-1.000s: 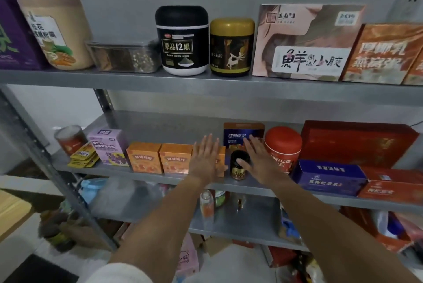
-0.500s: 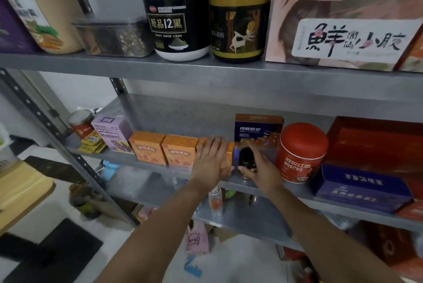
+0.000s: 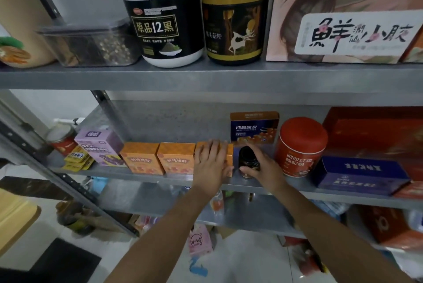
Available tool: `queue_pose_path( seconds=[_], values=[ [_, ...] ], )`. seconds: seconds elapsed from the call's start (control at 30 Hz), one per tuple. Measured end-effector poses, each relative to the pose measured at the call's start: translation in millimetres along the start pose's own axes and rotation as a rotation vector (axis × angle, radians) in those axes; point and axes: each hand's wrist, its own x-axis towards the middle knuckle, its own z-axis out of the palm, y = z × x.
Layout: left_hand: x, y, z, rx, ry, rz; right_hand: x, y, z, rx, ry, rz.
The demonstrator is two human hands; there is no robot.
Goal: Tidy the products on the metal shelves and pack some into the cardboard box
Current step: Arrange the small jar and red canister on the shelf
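Both hands are at the middle metal shelf point(image 3: 142, 174). My left hand point(image 3: 211, 165) lies flat with straight fingers over the front of the third orange box point(image 3: 229, 153), the rightmost in a row of three; the other two orange boxes point(image 3: 142, 160) point(image 3: 176, 160) stand to its left. My right hand point(image 3: 259, 166) grips a small dark jar point(image 3: 246, 160) just right of that box, thumb in front and fingers curled round its far side. A blue and orange box point(image 3: 254, 127) stands behind the jar.
A red canister point(image 3: 301, 146), a dark blue box point(image 3: 359, 173) and red boxes stand to the right. A purple box point(image 3: 100, 145), yellow sachets point(image 3: 76, 159) and a red can point(image 3: 61, 138) sit on the left. The upper shelf holds a black jar point(image 3: 162, 15), a gold jar point(image 3: 234, 17) and a pink box point(image 3: 343, 13).
The view has moved closer to the shelf. My right hand went from hovering with spread fingers to gripping the dark jar. My left hand settled onto the third orange box.
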Motion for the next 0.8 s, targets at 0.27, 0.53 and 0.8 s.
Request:
queue_pose_path(
  seconds=[0.27,0.53,0.8],
  values=[
    [0,-3,-21,-0.163,-0.131,0.016,-11,-28,-28,0.233,0.032,0.219],
    [-6,47,-103,-1.383,-0.238,-0.677,-62,-89,-68,0.680,0.201,0.147],
    [-16,73,-102,-1.945,-0.784,-1.115,-85,-118,-74,-0.349,0.330,0.009]
  ],
)
